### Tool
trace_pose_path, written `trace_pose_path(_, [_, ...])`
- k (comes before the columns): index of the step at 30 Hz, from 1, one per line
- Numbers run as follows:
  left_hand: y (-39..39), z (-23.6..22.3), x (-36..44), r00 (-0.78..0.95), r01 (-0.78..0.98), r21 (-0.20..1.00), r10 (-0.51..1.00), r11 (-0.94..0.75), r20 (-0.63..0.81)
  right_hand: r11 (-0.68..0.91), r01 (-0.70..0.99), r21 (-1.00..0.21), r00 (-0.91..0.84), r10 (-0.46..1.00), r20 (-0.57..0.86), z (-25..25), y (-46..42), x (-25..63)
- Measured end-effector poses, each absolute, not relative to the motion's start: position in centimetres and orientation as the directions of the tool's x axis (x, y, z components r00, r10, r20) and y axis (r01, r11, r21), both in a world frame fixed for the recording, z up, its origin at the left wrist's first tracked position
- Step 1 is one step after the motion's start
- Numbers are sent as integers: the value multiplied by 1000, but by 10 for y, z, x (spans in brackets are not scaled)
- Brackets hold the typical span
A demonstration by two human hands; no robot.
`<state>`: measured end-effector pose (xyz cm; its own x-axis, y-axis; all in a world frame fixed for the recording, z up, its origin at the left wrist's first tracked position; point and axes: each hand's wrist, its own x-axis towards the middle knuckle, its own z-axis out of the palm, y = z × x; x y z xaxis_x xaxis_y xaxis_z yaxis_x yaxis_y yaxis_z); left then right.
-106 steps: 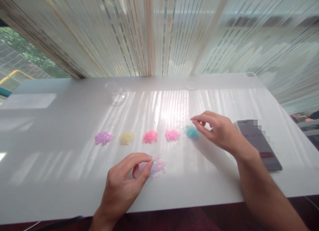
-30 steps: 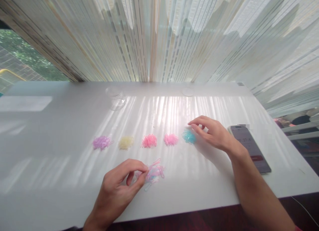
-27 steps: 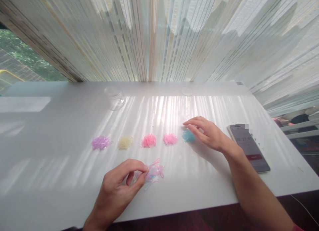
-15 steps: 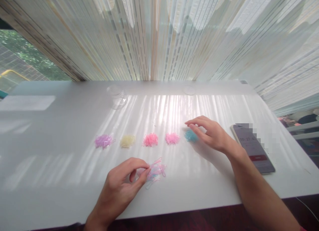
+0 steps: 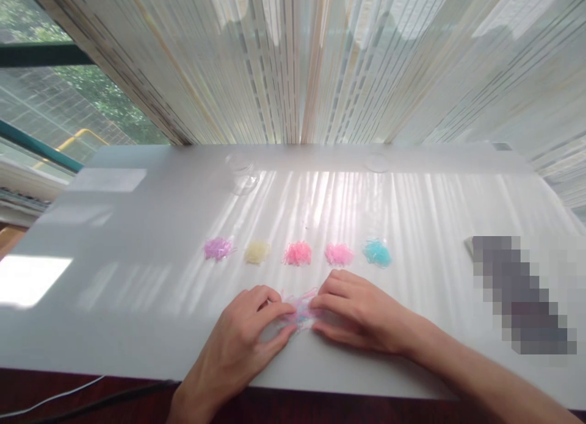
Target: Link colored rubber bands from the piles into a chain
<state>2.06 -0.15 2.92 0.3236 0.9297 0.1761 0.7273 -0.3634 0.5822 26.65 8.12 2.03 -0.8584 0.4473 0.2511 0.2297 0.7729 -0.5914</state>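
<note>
Fingers (image 5: 328, 303) curled inward, 2 hands (image 5: 242, 329) (image 5: 366, 314) flanking mixed pile (image 5: 301, 311)

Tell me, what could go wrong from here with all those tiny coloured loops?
The left hand and right hand are both at the mixed pile, where loops overlap, so some might tangle or get pushed aside.

The right hand's knuckles are also close to the light pink pile; a small upward drift could scatter it, perhaps towards the neighbouring teal pile.
</note>
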Motion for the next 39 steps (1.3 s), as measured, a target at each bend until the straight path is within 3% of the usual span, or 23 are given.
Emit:
trace_pose_path(8, [1,30,19,326,704,613,930,-358,168,799,256,-544,-833,468,295,11,81,261])
trace_pose_path(26, [3,34,9,280,635,711,948,-302,153,712,240,-660,-785,542,300,11,84,266])
trace_pose_path(39, [7,39,12,245,599,729,943,-330,226,679,234,-696,-776,562,287,11,84,267])
